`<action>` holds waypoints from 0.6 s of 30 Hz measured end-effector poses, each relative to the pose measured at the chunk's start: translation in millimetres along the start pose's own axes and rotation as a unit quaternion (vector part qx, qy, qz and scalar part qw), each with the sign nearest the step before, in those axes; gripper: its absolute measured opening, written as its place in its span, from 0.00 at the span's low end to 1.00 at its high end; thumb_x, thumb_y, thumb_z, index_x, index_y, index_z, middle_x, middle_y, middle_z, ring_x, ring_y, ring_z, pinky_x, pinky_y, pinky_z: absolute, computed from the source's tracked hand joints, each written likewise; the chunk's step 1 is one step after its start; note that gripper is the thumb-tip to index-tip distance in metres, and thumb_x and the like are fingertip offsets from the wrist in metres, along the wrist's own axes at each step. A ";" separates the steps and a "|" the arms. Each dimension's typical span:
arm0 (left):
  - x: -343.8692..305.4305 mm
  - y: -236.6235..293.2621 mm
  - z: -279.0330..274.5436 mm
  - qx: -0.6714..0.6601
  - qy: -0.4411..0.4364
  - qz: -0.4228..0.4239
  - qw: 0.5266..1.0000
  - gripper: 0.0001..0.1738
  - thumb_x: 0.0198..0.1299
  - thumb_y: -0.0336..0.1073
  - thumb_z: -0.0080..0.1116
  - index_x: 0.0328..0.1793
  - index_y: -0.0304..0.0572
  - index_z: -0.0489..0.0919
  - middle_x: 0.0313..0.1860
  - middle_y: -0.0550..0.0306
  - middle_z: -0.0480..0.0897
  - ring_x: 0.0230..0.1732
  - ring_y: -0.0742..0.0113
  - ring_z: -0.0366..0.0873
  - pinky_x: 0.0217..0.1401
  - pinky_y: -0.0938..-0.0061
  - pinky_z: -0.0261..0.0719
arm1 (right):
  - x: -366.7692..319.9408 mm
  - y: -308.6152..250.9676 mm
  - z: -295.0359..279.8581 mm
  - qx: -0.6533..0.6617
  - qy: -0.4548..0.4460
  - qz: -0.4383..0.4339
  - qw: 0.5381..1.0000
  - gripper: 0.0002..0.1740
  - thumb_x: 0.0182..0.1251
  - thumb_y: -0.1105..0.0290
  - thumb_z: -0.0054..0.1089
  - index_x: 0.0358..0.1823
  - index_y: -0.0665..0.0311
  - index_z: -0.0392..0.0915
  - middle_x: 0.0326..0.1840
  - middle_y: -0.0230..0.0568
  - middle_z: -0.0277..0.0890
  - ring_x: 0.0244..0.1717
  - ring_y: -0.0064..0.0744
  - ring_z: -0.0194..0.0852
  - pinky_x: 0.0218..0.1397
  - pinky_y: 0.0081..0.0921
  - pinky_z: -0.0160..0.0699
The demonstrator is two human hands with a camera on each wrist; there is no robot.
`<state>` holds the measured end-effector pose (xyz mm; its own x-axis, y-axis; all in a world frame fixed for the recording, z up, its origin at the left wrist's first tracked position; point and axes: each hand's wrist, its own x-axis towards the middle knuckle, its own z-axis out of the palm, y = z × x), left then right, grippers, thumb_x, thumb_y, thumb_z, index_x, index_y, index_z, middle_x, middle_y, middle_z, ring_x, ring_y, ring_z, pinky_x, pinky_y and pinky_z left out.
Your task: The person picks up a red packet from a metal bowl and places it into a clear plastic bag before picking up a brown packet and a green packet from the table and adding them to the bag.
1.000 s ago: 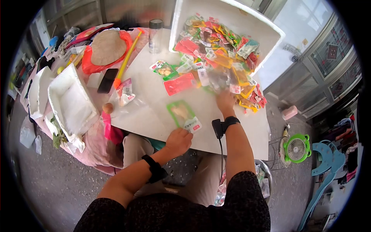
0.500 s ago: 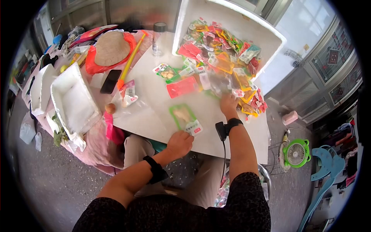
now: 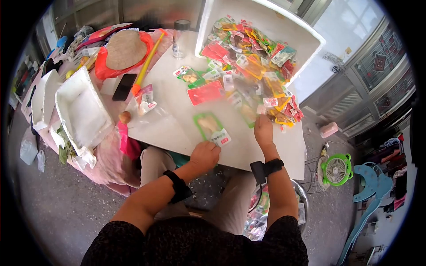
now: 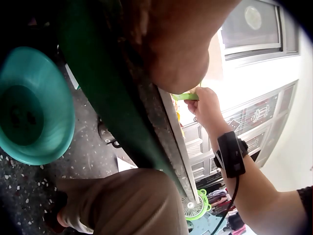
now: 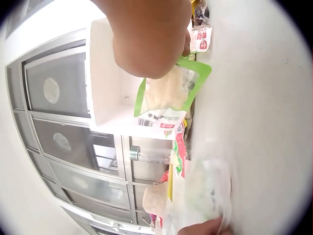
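Observation:
My left hand (image 3: 205, 155) pinches the labelled end of a green-bordered clear food packet (image 3: 207, 125) near the table's front edge. Pale pieces show through its window. My right hand (image 3: 264, 128) grips another green-bordered packet (image 5: 166, 93) by one end. That packet stands raised on edge in the right wrist view, with pale food inside and a white printed label; in the head view it is blurred. Just beyond, a pile of yellow, red and green packets (image 3: 250, 66) spills from a white foam box (image 3: 310, 35). A red packet (image 3: 205, 93) lies flat, beside a small green one (image 3: 188, 76).
To the left are a clear bottle (image 3: 180, 40), a phone (image 3: 124, 87), a yellow stick (image 3: 148, 60), a clear bag (image 3: 145, 99) and an empty foam tray (image 3: 84, 115). Below the table stand a metal basin of packets (image 3: 304, 195) and a teal basin (image 4: 63, 107).
My right hand has drawn back from the pile toward the front edge, bringing a green-bordered packet with it. My left hand stays at its packet.

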<state>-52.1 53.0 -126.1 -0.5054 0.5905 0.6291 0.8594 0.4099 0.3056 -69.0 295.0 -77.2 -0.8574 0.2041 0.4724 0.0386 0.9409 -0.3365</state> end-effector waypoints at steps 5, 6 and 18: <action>-0.8 -0.8 -2.1 -0.028 -0.036 -0.028 0.999 0.07 0.38 0.33 0.53 0.26 0.43 0.72 0.23 0.55 0.68 0.28 0.56 0.68 0.30 0.65 0.68 | -47.9 -39.4 -40.0 0.449 -0.044 0.309 0.837 0.11 0.61 0.69 0.39 0.37 0.70 0.66 0.30 0.40 0.71 0.25 0.22 0.70 0.26 0.17 0.69; 1.1 0.4 -7.1 -0.045 -0.062 -0.040 0.996 0.08 0.39 0.34 0.54 0.28 0.42 0.72 0.24 0.54 0.68 0.28 0.56 0.69 0.30 0.65 0.68 | -57.1 -44.7 -42.4 0.514 -0.038 0.329 0.791 0.11 0.61 0.69 0.39 0.38 0.70 0.66 0.30 0.39 0.71 0.25 0.22 0.70 0.26 0.15 0.70; 14.1 48.0 -44.5 -0.666 -0.119 -0.389 0.625 0.19 0.50 0.37 0.53 0.49 0.44 0.68 0.35 0.64 0.72 0.35 0.77 0.68 0.35 0.84 0.65 | -142.2 -107.6 -37.4 0.626 -0.064 0.353 0.693 0.10 0.63 0.69 0.37 0.42 0.66 0.64 0.33 0.38 0.72 0.31 0.26 0.72 0.33 0.19 0.71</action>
<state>-14.4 50.1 -70.8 -0.6718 0.7240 -0.1567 -0.4327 -0.2118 0.8763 68.0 174.8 -77.7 -0.8933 0.3930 -0.2181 0.0646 -0.3679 -0.9276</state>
